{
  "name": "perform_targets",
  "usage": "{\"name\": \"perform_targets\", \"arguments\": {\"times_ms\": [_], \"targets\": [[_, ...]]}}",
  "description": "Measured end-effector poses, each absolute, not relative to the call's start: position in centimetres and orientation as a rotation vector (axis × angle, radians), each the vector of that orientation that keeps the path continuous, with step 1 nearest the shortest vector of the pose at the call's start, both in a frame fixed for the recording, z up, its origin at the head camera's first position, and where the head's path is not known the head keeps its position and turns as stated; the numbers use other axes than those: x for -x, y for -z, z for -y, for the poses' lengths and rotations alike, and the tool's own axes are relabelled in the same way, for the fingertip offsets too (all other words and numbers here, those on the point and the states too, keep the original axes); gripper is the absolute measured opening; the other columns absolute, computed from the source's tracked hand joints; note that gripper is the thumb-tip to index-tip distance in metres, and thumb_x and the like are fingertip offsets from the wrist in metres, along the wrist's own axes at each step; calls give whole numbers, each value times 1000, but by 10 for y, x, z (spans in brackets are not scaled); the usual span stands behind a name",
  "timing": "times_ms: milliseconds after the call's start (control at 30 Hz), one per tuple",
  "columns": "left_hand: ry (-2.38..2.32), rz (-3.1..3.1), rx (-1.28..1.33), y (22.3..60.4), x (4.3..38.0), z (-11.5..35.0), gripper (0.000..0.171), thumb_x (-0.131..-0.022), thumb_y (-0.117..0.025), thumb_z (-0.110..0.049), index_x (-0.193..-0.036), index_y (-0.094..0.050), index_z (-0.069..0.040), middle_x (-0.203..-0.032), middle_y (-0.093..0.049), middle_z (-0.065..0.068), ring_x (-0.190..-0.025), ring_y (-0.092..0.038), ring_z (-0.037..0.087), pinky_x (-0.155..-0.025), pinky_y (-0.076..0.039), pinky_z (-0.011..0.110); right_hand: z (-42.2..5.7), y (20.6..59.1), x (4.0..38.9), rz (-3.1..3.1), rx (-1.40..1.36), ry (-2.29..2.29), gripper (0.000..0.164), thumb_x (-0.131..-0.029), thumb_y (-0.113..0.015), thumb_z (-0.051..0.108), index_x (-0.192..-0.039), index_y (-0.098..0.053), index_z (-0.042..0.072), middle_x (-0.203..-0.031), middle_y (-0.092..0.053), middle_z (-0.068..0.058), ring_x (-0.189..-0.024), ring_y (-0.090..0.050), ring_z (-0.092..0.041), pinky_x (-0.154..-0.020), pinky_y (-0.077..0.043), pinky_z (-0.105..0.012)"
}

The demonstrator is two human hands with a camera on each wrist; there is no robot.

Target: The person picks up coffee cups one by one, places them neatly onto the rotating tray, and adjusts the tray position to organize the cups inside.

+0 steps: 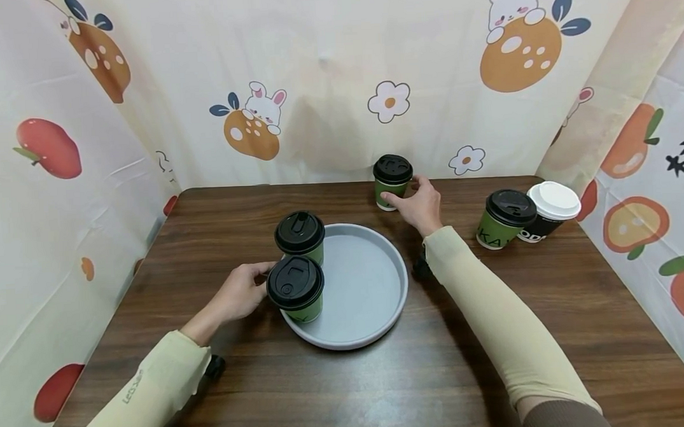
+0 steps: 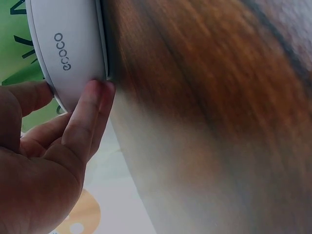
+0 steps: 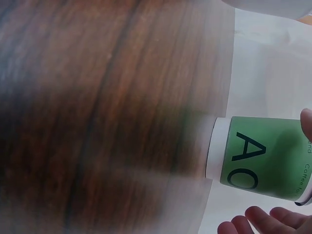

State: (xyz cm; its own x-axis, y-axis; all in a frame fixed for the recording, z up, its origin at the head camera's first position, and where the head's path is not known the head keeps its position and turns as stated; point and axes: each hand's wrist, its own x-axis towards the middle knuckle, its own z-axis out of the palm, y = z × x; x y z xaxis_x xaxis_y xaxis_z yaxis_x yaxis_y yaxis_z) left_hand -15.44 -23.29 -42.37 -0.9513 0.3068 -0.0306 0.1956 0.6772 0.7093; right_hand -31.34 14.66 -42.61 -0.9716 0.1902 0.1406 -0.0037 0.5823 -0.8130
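My left hand (image 1: 241, 295) grips the left edge of a round grey tray (image 1: 365, 289). In the left wrist view the thumb lies at the tray's rim (image 2: 68, 44) and the fingers press its outer wall. Two green paper cups with black lids, a nearer cup (image 1: 295, 283) and a farther cup (image 1: 299, 232), stand on the tray's left side. Far back, my right hand (image 1: 418, 204) is spread around another green cup (image 1: 392, 170) with a black lid. In the right wrist view a gap shows between the fingers (image 3: 268, 222) and this cup.
On the right of the wooden table (image 1: 441, 375) stand a green cup (image 1: 508, 214) with a black lid and a black cup (image 1: 554, 205) with a white lid, side by side. A printed curtain (image 1: 324, 68) hangs along the back and both sides.
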Motion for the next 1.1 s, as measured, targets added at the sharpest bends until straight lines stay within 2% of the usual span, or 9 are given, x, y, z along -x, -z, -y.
{"name": "perform_targets", "arguments": {"times_ms": [267, 1100], "targets": [[-1166, -2710, -395, 424, 156, 232, 37, -102, -64, -12, -137, -65, -3, -130, -69, 11, -121, -63, 29, -103, -49, 52, -145, 426, 317, 2605, 155, -1320, 86, -80, -85, 51, -144, -52, 4, -138, -57, -19, -126, -52, -33, -105, -44, -51], [-1169, -2703, -412, 422, 154, 233, 36, -103, -62, -12, -137, -64, -1, -129, -69, 13, -117, -65, 29, -101, -50, 52, -140, 421, 325, 2646, 218, -1371, 91, -79, -86, 52, -147, -49, 4, -140, -56, -17, -130, -52, -33, -107, -45, -49]]}}
